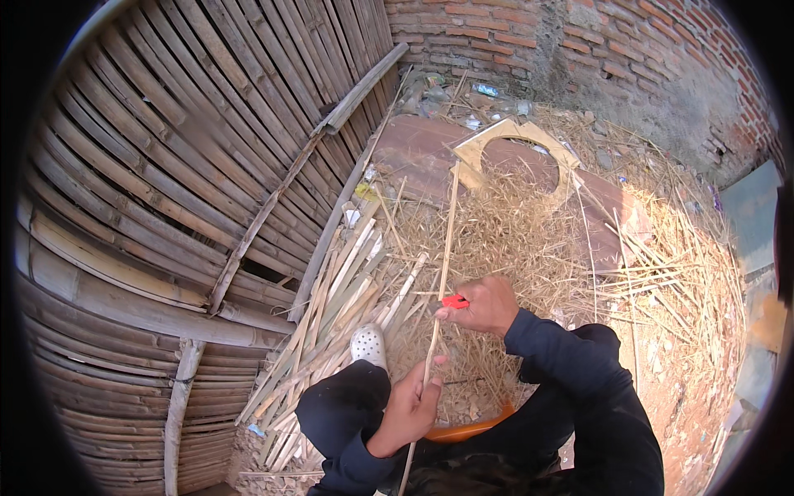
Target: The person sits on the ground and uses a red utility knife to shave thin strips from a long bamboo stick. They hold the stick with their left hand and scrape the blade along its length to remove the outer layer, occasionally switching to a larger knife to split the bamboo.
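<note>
A long, thin bamboo strip [449, 236] runs lengthwise in front of me, from near my lap up toward the dark board. My left hand [411, 405] is closed around its lower part. Higher up, my right hand [488, 304] grips a small red-handled knife [454, 302] against the strip; its blade is hard to make out. Curly bamboo shavings [513, 223] lie heaped beyond my right hand. Left of my hands, many split bamboo strips [331, 310] are piled on the ground beside my shoe [369, 343].
A slatted bamboo wall [190, 140] stands close on the left; a brick wall [529, 37] closes the far side. Beyond the shavings, a pale wooden piece with a round cutout [496, 136] rests on a dark board [413, 149]. Part of an orange seat [471, 430] shows beneath me.
</note>
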`<state>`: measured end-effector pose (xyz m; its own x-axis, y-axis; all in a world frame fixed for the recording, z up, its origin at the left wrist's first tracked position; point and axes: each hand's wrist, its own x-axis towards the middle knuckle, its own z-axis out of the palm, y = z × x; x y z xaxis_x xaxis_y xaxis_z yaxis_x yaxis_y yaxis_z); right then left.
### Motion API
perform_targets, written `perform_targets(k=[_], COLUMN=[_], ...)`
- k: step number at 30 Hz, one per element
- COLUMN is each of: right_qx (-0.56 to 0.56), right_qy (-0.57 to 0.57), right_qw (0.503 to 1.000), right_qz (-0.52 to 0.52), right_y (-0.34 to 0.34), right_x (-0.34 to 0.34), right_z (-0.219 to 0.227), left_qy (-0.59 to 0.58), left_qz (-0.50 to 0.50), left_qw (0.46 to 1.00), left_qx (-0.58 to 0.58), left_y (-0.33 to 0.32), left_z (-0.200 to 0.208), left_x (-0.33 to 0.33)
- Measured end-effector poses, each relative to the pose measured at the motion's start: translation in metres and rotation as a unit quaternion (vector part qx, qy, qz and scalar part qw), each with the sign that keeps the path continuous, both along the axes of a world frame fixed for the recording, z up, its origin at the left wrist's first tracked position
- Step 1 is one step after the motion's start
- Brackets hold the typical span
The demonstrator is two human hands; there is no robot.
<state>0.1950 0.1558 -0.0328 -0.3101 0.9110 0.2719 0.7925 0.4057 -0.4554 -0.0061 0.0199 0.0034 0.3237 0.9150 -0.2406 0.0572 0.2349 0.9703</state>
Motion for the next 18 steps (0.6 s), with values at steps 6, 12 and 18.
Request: perform_targets(k=[6,12,18], right_qx=[-0.031,-0.045,-0.061], right_qy=[-0.051,0.02,0.148], right_qw=[0.993,0.926,0.899], right_qz=[-0.101,-0.375,-0.407], right_y=[0.051,0.118,0.123], right_x=[0.042,0.127,0.161], right_z=[0.015,0.001,-0.006], left_qy=[-0.006,-0.068,-0.155], left_qz=[-0.038,-0.263,0.001], left_qw=[0.999,0.952,0.983], left_qx=[-0.02,0.139,-0.098], left_y=[-0.012,-0.033,-0.012], left_z=[0.015,0.023,0.006], left_x=[0.001,0.011,-0.003])
